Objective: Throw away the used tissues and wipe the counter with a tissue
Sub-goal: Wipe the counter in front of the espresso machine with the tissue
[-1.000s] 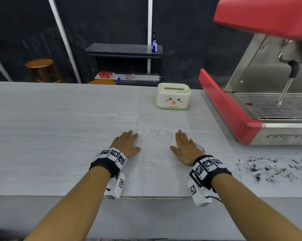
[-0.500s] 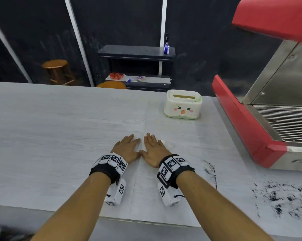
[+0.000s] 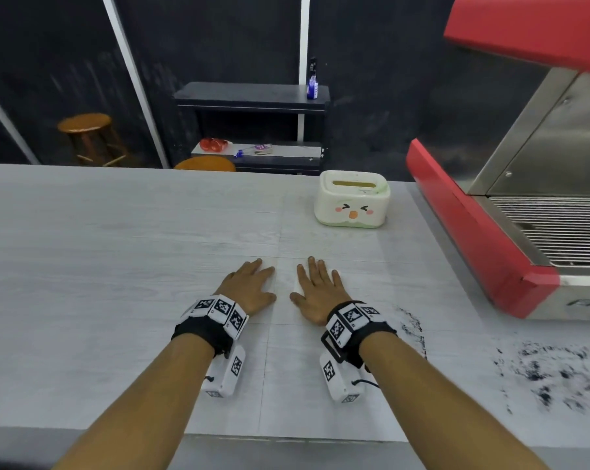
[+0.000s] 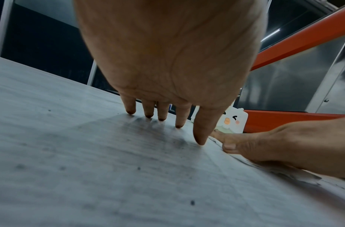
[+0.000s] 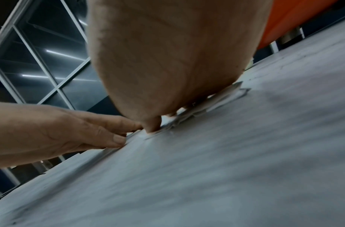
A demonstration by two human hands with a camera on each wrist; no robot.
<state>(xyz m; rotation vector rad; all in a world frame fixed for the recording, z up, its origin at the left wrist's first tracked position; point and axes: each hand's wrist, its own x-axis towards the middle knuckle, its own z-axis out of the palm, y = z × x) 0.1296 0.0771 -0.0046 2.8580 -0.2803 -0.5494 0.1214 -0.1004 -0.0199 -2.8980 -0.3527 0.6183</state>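
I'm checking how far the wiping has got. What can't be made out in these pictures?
- Tissue: mostly hidden under the right hand in the head view; blurred in the right wrist view.
- Dark mess: cut off by the head view's right edge.
- Tissue box: its contents can't be seen through the slot.
- No bin in any view.

Red espresso machine (image 3: 483,239), wooden stool (image 3: 86,130), dark shelf (image 3: 253,96) behind

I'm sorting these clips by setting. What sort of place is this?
Probably a café or coffee bar counter. A red espresso machine with a steel drip grate stands on the pale wood-grain counter, dark coffee grounds are scattered beside it, and wooden stools stand beyond the counter.
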